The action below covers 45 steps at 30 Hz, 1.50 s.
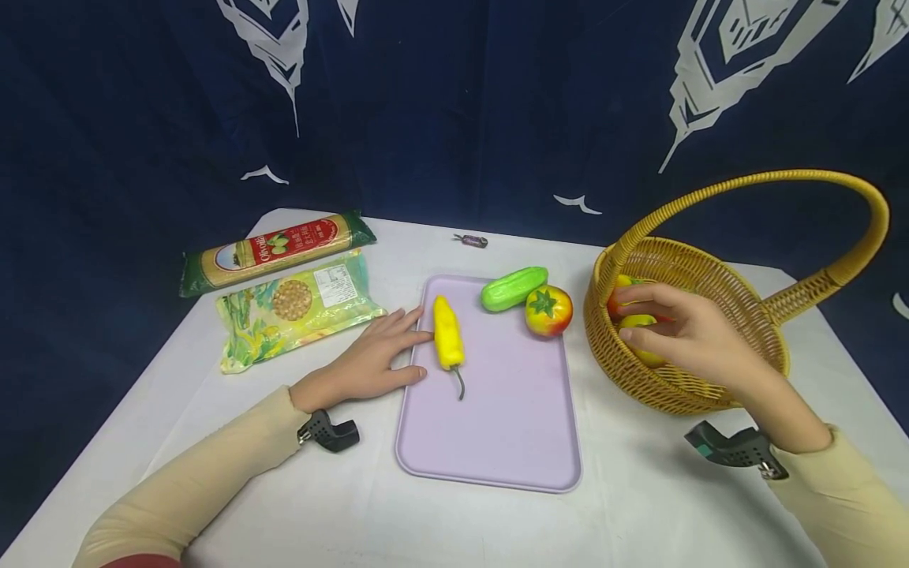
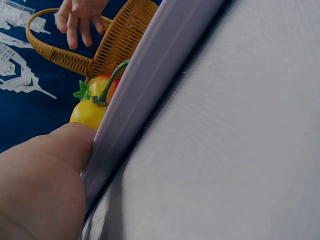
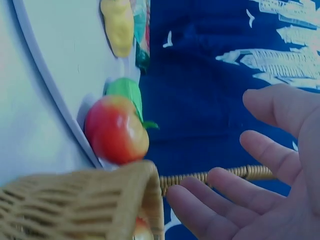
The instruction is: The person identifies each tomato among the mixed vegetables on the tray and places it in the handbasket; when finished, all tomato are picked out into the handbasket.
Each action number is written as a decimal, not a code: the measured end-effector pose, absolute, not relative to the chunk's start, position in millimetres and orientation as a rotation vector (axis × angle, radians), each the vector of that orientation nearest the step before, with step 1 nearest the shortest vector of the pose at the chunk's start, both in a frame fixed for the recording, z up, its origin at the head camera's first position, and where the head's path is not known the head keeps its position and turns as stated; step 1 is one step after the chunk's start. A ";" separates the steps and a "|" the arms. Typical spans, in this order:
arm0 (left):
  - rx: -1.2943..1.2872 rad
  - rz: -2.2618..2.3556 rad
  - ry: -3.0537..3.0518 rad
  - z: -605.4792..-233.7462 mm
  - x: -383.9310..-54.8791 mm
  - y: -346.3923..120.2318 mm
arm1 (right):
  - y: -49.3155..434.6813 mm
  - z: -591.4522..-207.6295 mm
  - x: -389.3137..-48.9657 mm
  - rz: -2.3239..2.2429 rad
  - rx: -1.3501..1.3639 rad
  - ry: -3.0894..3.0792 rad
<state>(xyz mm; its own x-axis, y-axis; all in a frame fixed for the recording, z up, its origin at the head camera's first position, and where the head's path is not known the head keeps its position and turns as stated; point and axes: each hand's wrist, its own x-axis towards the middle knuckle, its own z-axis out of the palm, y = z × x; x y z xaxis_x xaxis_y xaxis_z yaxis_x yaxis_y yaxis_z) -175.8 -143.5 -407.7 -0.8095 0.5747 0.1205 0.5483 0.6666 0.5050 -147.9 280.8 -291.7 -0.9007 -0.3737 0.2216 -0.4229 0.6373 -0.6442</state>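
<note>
My left hand (image 1: 383,355) lies with fingers spread at the left rim of a lilac tray (image 1: 490,442), its fingertips touching the edge. Just beside those fingers, a yellow pepper (image 1: 448,335) with a thin dark stem lies on the tray. A green cucumber (image 1: 514,289) and a red-and-yellow tomato (image 1: 549,311) sit at its far right corner. Over the left side of a wicker basket (image 1: 639,386) hovers my right hand (image 1: 685,335), fingers loosely spread and holding nothing in the right wrist view. Beneath it show a yellow-green item (image 1: 645,355) and a red-orange one (image 1: 616,300), partly hidden.
Left of the tray lie a pack of spaghetti (image 1: 280,251) and a green-yellow bag of beans or grains (image 1: 301,308). A small dark wrapped sweet (image 1: 471,241) is near the back edge. The basket's tall handle (image 1: 753,181) arches up behind the right hand.
</note>
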 end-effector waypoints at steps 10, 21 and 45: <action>0.953 0.836 2.828 -409.6 -176.5 -143.8 | 262.4 -294.1 -148.1 1.087 0.695 -2.779; 0.951 0.842 2.823 -408.8 -175.1 -144.2 | 232.6 -302.6 -150.9 1.057 0.725 -2.829; 0.952 0.833 2.823 -408.5 -175.7 -143.8 | 190.3 -351.9 -181.5 0.965 0.411 -2.936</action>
<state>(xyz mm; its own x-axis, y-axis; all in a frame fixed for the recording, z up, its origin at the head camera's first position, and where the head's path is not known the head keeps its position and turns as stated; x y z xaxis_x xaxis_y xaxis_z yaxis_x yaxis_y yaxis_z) -175.7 -143.8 -408.5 -0.8095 0.5744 0.1212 0.5482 0.6659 0.5060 -181.5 190.3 -351.9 -0.9650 -0.2408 0.1037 -0.2554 0.7736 -0.5799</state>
